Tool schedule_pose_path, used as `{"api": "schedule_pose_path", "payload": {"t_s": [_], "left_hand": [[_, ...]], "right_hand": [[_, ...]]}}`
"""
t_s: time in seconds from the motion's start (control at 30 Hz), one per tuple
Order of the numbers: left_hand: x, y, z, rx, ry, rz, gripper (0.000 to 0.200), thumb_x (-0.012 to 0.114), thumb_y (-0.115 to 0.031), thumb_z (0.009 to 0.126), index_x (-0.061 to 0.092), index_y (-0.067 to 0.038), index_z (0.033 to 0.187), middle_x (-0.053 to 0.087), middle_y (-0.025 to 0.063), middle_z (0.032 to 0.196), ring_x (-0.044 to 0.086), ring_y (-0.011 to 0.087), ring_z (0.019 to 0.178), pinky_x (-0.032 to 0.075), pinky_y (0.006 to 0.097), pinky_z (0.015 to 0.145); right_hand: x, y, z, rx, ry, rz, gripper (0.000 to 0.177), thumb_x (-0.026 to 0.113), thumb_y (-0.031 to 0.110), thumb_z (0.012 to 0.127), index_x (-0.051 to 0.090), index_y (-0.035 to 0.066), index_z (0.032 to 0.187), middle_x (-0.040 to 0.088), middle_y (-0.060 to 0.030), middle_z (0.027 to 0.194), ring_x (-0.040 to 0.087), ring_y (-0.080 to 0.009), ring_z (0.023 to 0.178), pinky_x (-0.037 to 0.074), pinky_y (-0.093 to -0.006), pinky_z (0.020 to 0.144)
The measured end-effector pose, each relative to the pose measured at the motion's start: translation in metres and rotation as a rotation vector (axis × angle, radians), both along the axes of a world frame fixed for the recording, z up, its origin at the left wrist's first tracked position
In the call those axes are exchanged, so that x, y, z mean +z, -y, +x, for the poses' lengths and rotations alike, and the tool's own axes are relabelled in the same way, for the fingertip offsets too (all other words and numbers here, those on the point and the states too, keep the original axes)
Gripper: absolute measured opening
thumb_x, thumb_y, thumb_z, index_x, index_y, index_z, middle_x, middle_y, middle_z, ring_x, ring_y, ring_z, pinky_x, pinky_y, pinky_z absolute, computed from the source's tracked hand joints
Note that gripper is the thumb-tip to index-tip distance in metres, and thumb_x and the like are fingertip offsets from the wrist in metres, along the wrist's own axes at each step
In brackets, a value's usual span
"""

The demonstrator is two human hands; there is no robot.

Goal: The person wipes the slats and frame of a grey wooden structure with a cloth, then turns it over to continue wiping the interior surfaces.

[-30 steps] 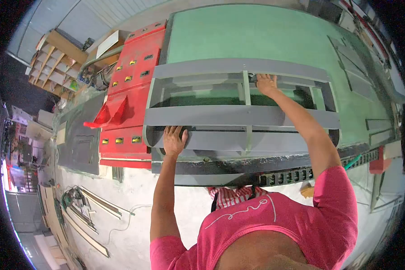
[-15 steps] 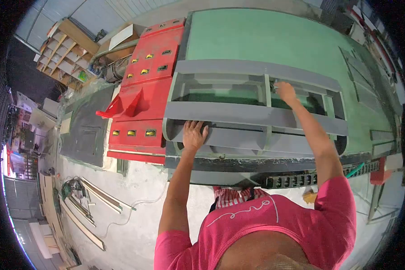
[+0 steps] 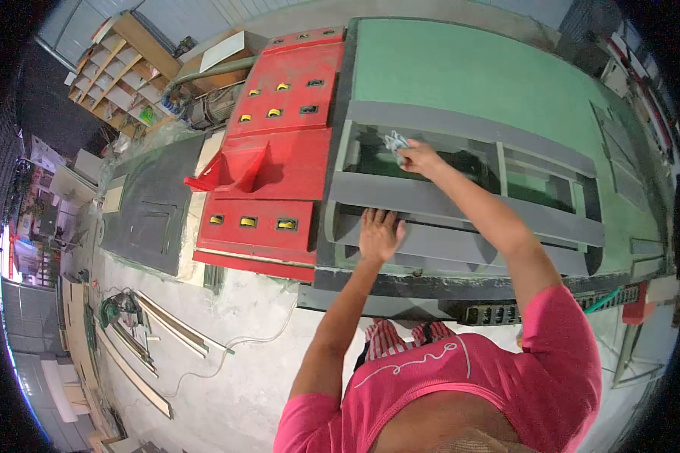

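Gripping a pale grey object (image 3: 394, 142) in curled fingers, the right hand (image 3: 421, 158) reaches over the far bay of the grey frame (image 3: 423, 195). The object juts out past the fingertips, towards the frame's left end; it is too small and blurred to tell what it is. The left hand (image 3: 381, 235) is spread palm down on the frame's near plank (image 3: 453, 245), close to the left end, fingertips by the middle plank. The frame lies beneath both hands and runs well to the right of them, passing under the right forearm (image 3: 495, 223). It rests on the green table (image 3: 446, 68), its left end near the red panel (image 3: 287, 166), which has yellow rollers (image 3: 248, 222) set in it. Along the table's near side, by the person's waist, runs a black slotted strip (image 3: 491, 314). Shelves (image 3: 125, 75) stand well apart, far left.
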State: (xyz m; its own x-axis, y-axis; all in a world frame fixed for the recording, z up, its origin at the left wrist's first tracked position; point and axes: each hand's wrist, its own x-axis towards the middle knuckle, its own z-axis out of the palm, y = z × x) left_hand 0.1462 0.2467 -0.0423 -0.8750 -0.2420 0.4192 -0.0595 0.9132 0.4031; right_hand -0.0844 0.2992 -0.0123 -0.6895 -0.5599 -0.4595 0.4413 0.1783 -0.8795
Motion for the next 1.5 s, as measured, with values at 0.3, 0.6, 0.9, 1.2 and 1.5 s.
{"api": "schedule_pose_path", "payload": {"t_s": [0.3, 0.6, 0.9, 1.2, 1.5], "left_hand": [[0.0, 0.008, 0.0, -0.02, -0.075, -0.004, 0.032, 0.058, -0.031, 0.081, 0.065, -0.004, 0.099, 0.059, 0.0141, 0.105, 0.05, 0.0349, 0.106, 0.036, 0.0478, 0.098], [0.001, 0.005, -0.003, -0.038, -0.09, -0.038, 0.032, 0.058, -0.031, 0.082, 0.067, -0.003, 0.096, 0.062, 0.0142, 0.099, 0.055, 0.034, 0.097, 0.038, 0.0482, 0.095], [-0.003, 0.001, -0.002, -0.023, -0.061, -0.052, 0.031, 0.059, -0.03, 0.081, 0.066, -0.005, 0.097, 0.059, 0.0137, 0.106, 0.052, 0.0346, 0.102, 0.037, 0.0479, 0.097], [-0.001, 0.001, -0.004, -0.021, -0.069, -0.115, 0.032, 0.057, -0.033, 0.084, 0.066, -0.006, 0.097, 0.062, 0.0135, 0.101, 0.054, 0.0355, 0.1, 0.038, 0.0476, 0.094], [-0.002, 0.001, -0.003, -0.015, -0.044, -0.073, 0.034, 0.054, -0.034, 0.085, 0.066, -0.006, 0.099, 0.063, 0.0155, 0.095, 0.054, 0.0358, 0.1, 0.037, 0.0483, 0.095]], "right_hand": [[-0.031, 0.147, 0.011, -0.005, -0.979, 0.599, 0.042, 0.055, 0.009, 0.079, 0.05, 0.003, 0.12, 0.04, -0.0172, 0.133, 0.045, -0.0312, 0.119, 0.04, -0.0494, 0.094], [-0.028, 0.11, -0.003, 0.358, -1.513, 1.241, 0.031, 0.057, 0.015, 0.081, 0.059, 0.005, 0.111, 0.054, -0.0087, 0.119, 0.059, -0.0217, 0.099, 0.048, -0.0403, 0.067], [-0.027, 0.022, -0.031, 0.344, -1.314, 1.346, 0.024, 0.058, 0.016, 0.08, 0.067, 0.013, 0.102, 0.063, -0.0046, 0.111, 0.062, -0.0198, 0.097, 0.05, -0.0406, 0.066], [-0.014, -0.037, -0.055, 0.366, -1.038, 1.532, 0.026, 0.055, 0.017, 0.084, 0.066, 0.016, 0.108, 0.059, -0.0059, 0.119, 0.062, -0.0258, 0.096, 0.051, -0.0393, 0.063], [-0.047, -0.11, -0.084, 0.308, -1.068, 1.762, 0.031, 0.06, 0.02, 0.08, 0.064, 0.004, 0.107, 0.057, -0.0091, 0.114, 0.063, -0.0227, 0.084, 0.05, -0.0364, 0.051]]}}
